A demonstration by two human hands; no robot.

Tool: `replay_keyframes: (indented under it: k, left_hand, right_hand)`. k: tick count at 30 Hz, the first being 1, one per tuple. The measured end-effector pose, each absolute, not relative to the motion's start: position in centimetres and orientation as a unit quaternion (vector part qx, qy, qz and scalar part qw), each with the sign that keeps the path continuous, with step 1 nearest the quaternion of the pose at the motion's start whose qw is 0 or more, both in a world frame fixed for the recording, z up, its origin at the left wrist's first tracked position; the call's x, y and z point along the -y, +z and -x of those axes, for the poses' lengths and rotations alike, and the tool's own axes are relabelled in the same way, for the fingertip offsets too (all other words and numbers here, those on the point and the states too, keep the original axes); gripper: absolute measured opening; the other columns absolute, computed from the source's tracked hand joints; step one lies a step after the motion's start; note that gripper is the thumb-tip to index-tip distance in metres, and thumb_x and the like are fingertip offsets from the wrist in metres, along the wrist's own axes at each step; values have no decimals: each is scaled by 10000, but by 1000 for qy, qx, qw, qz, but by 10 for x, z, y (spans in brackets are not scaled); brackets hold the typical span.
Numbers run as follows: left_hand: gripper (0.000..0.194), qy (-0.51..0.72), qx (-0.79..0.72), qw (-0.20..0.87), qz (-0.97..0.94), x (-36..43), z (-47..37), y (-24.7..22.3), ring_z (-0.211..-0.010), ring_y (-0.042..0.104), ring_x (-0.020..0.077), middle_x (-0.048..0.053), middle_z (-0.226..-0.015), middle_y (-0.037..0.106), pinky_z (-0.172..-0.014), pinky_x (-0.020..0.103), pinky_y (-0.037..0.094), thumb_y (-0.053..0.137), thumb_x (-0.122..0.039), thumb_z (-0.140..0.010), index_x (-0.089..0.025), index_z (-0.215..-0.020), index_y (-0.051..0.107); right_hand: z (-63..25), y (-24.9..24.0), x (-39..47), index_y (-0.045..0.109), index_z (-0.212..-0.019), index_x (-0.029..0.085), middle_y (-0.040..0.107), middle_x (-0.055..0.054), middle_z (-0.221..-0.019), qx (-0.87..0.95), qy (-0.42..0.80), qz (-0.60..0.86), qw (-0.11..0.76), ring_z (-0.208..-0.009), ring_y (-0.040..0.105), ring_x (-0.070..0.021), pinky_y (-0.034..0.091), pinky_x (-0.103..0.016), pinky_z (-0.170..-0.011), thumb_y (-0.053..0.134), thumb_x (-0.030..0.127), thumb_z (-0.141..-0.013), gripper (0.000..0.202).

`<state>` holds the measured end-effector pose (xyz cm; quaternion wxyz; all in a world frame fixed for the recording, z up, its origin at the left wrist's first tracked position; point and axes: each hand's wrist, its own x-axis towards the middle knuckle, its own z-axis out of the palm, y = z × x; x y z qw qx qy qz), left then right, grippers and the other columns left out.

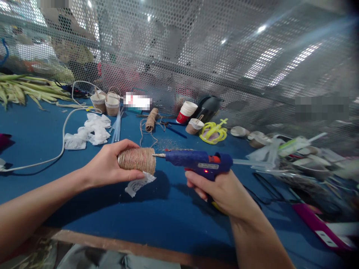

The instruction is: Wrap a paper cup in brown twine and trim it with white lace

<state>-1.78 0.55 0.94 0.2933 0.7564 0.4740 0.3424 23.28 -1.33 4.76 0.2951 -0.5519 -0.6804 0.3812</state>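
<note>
My left hand (110,164) is closed around a twine-wrapped cup (138,160) held on its side above the blue table. A strip of white lace (138,184) hangs at the cup's lower right end, by my thumb. My right hand (213,188) grips a blue hot glue gun (190,160) by its handle. The gun's metal nozzle (159,155) points left and meets or nearly meets the cup's right rim. A red light glows on the gun, and a clear glue stick (249,162) sticks out of its back.
Behind lie white lace pieces (91,130), clear glue sticks (117,125), a twine bundle (152,119) and twine-wrapped cups (112,104). A yellow crown-shaped piece (213,132) stands near paper cups (187,111). A white cable (63,138) crosses the left; clutter (311,164) fills the right. Perforated metal mesh (157,48) borders the back.
</note>
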Motion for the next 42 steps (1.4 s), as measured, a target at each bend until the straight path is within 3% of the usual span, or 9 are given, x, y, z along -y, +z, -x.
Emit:
replay_keyframes:
  k: [11, 20, 24, 33, 38, 42]
  left_hand:
    - [486, 353, -476, 300, -748, -8, 19, 8, -718, 578, 173, 21, -832, 632, -633, 265, 469, 675, -477, -638, -158, -983, 554]
    - [484, 351, -463, 312, -751, -5, 17, 7, -755, 575, 173, 21, -854, 622, -678, 269, 460, 704, -443, -615, -162, -980, 554]
    - [464, 352, -468, 346, -733, -5, 17, 7, -706, 553, 152, 6, -809, 607, -634, 248, 450, 696, -449, -623, -161, -959, 556]
    - [471, 356, -478, 448, -666, -7, 16, 9, -586, 476, 98, -28, -711, 546, -520, 194, 400, 699, -469, -610, -150, -925, 556]
    - [452, 360, -465, 405, -700, -4, 16, 10, -642, 510, 127, -13, -744, 575, -573, 220, 422, 701, -450, -608, -161, -924, 556]
    - [460, 365, -460, 369, -721, -1, 15, 9, -711, 534, 151, 3, -807, 597, -632, 239, 436, 707, -437, -604, -167, -944, 557]
  right_hand:
    - [-230, 52, 20, 513, -603, 187, 511, 33, -501, 681, 384, 555, 284, -362, 380, -56, 369, -207, -381, 589, 402, -727, 260]
    - [-229, 47, 15, 536, -584, 171, 440, 55, -408, 674, 409, 540, 296, -354, 374, -58, 342, -204, -380, 568, 410, -761, 299]
    - [-228, 46, 16, 545, -590, 167, 426, 64, -391, 670, 412, 541, 298, -359, 379, -57, 356, -197, -395, 581, 384, -756, 276]
    - [-227, 52, 21, 546, -648, 178, 538, 20, -518, 678, 410, 548, 269, -379, 401, -59, 379, -199, -376, 589, 380, -736, 224]
    - [-229, 51, 18, 539, -633, 172, 560, 9, -543, 673, 407, 551, 278, -377, 402, -49, 366, -194, -378, 579, 397, -744, 254]
    - [-232, 50, 14, 543, -596, 167, 499, 28, -454, 672, 404, 547, 292, -365, 400, -62, 351, -200, -367, 585, 429, -747, 305]
